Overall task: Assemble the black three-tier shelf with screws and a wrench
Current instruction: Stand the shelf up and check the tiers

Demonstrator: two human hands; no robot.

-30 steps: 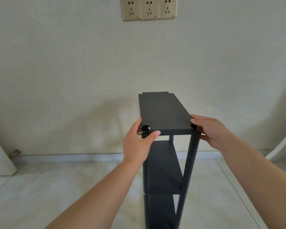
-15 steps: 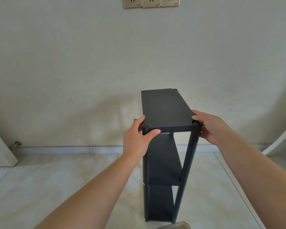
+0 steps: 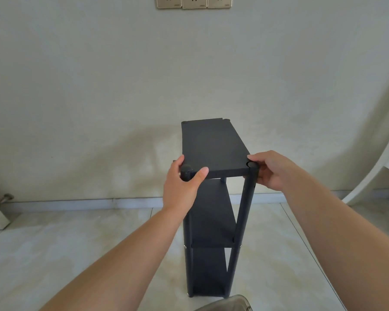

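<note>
wall sockets [image 3: 194,2], white chair [image 3: 377,173], tiled floor [image 3: 76,243]

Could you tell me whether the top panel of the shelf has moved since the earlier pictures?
Yes. The top panel has sunk slightly toward the skirting strip, settling onto the posts.

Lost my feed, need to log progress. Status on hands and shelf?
Left hand grips near-left post top. Right hand grips near-right corner. Black shelf upright on floor, three tiers in place. Nothing obstructing.
</note>
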